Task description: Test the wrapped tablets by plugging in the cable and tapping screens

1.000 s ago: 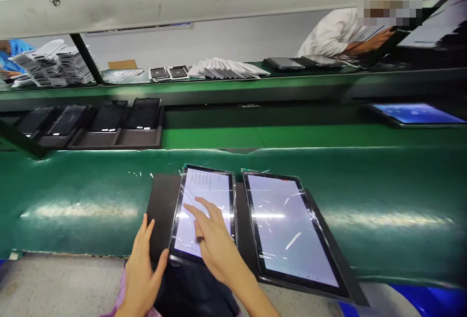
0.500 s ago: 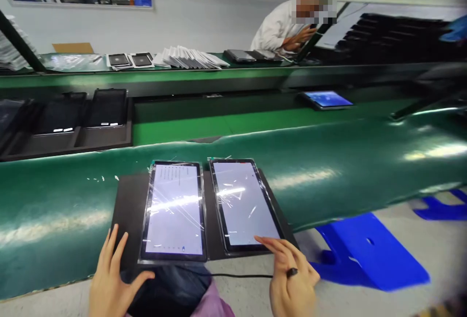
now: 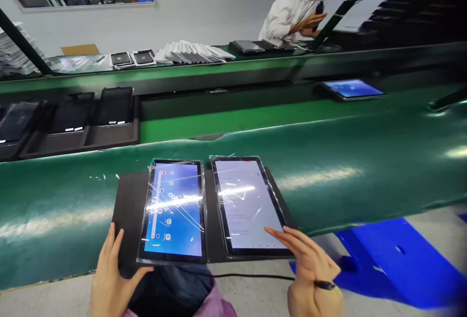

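Note:
Two tablets under clear film lie side by side on a black mat [image 3: 128, 200] at the bench's front edge. The left tablet [image 3: 175, 220] shows a blue home screen with app icons. A mostly white page fills the right tablet [image 3: 244, 205]. My left hand [image 3: 111, 273] rests open at the mat's lower left corner, thumb and fingers spread. With its fingertips, my right hand [image 3: 310, 263] is at the lower part of the right tablet's screen. A black cable [image 3: 251, 275] runs into this hand, and a dark end pokes out of the curled lower fingers.
A black tray [image 3: 113, 137] with dark tablets stands at left. Another lit tablet [image 3: 353, 88] lies on the green belt [image 3: 219, 117]. White sheets [image 3: 193, 53] fan out on the far shelf. A person in white [image 3: 288, 15] works behind it. A blue stool [image 3: 397, 263] stands at right.
The left tablet's screen has gone from a white page to the blue home screen. Grey lines now show on the right one. My right hand has shifted rightward; my left has barely moved.

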Motion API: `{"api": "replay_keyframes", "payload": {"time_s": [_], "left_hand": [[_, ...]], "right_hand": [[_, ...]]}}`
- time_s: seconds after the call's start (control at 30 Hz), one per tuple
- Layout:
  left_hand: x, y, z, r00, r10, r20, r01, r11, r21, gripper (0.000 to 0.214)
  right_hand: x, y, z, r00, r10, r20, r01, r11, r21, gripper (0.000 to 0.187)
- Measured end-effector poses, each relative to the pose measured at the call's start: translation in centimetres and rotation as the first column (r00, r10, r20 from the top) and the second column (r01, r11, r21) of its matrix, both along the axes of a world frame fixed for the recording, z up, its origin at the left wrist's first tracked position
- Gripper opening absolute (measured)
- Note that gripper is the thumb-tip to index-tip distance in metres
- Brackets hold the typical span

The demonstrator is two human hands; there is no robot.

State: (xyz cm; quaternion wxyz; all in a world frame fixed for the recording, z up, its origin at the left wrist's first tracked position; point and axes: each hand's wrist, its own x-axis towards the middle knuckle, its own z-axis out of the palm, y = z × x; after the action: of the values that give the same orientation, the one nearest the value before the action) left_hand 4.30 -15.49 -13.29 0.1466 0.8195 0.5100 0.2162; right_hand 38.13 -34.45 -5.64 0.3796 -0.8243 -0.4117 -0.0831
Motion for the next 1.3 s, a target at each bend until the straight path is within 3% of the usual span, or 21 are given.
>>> {"api": "replay_keyframes", "payload": {"time_s": [0.13, 0.2, 0.33, 0.4, 0.53, 0.6, 0.73, 0.93, 1.0, 1.03, 1.1, 1.17, 1.23, 1.3], "left_hand": [[0.4, 0.0, -0.4, 1.000, -0.013, -0.006, 0.013, 0.999, 0.049, 0.097], [1.0, -0.1, -0.4, 1.000, -0.016, -0.010, 0.016, 0.998, 0.058, 0.097], [2.5, -0.1, -0.6, 1.000, -0.009, -0.026, 0.010, 0.997, 0.071, 0.103], [2.9, -0.1, -0.7, 0.999, -0.008, -0.035, 0.011, 0.997, 0.079, 0.107], [3.0, -0.2, -0.9, 1.000, -0.019, -0.020, 0.020, 0.996, 0.092, 0.109], [3.0, -0.2, -0.9, 1.000, -0.017, -0.015, 0.018, 0.995, 0.096, 0.110], [3.1, -0.3, -0.8, 1.000, -0.017, -0.019, 0.019, 0.996, 0.092, 0.112], [2.9, -0.4, -0.6, 0.999, -0.033, -0.016, 0.034, 0.995, 0.090, 0.109], [2.8, -0.4, -0.6, 1.000, -0.027, -0.009, 0.027, 0.996, 0.086, 0.105], [2.8, -0.5, -0.6, 1.000, -0.020, -0.005, 0.020, 0.996, 0.081, 0.103], [2.8, -0.6, -0.6, 1.000, -0.007, 0.009, 0.007, 0.998, 0.064, 0.101], [2.8, -0.7, -0.6, 1.000, -0.003, 0.018, 0.003, 0.999, 0.036, 0.101], [2.9, -0.7, -0.7, 1.000, -0.006, 0.017, 0.005, 1.000, 0.026, 0.102], [3.0, -0.6, -0.7, 1.000, -0.010, 0.009, 0.009, 0.999, 0.037, 0.103]], "right_hand": [[0.0, 4.1, 1.8, 0.984, 0.178, -0.031, -0.176, 0.983, 0.045, 0.041], [-0.7, 6.9, 2.4, 0.942, 0.326, -0.081, -0.325, 0.945, 0.026, 0.039], [-2.5, 13.7, 2.1, 0.761, 0.605, -0.234, -0.640, 0.760, -0.117, 0.038], [-3.1, 17.1, 1.4, 0.752, 0.613, -0.242, -0.654, 0.738, -0.163, 0.039], [-3.1, 21.7, 0.9, 0.790, 0.583, -0.191, -0.612, 0.768, -0.188, 0.038], [-3.2, 21.9, 1.6, 0.753, 0.639, -0.155, -0.657, 0.727, -0.199, 0.035], [-4.6, 18.8, 2.8, 0.559, 0.828, -0.048, -0.813, 0.536, -0.228, 0.037], [-6.8, 15.4, 1.8, 0.488, 0.873, 0.003, -0.861, 0.481, -0.164, 0.030], [-5.8, 14.3, 1.8, 0.522, 0.853, 0.016, -0.842, 0.518, -0.152, 0.031], [-4.9, 13.3, 1.8, 0.575, 0.818, 0.028, -0.807, 0.573, -0.143, 0.032], [-2.4, 10.6, 1.8, 0.760, 0.646, 0.078, -0.637, 0.763, -0.111, 0.036], [0.3, 7.0, 1.3, 0.940, 0.307, 0.149, -0.304, 0.952, -0.048, 0.041], [2.7, 3.3, 0.2, 0.979, -0.015, 0.204, 0.020, 0.999, -0.026, 0.046], [4.3, 0.4, -1.3, 0.952, -0.169, 0.254, 0.190, 0.980, -0.063, 0.053]]}}
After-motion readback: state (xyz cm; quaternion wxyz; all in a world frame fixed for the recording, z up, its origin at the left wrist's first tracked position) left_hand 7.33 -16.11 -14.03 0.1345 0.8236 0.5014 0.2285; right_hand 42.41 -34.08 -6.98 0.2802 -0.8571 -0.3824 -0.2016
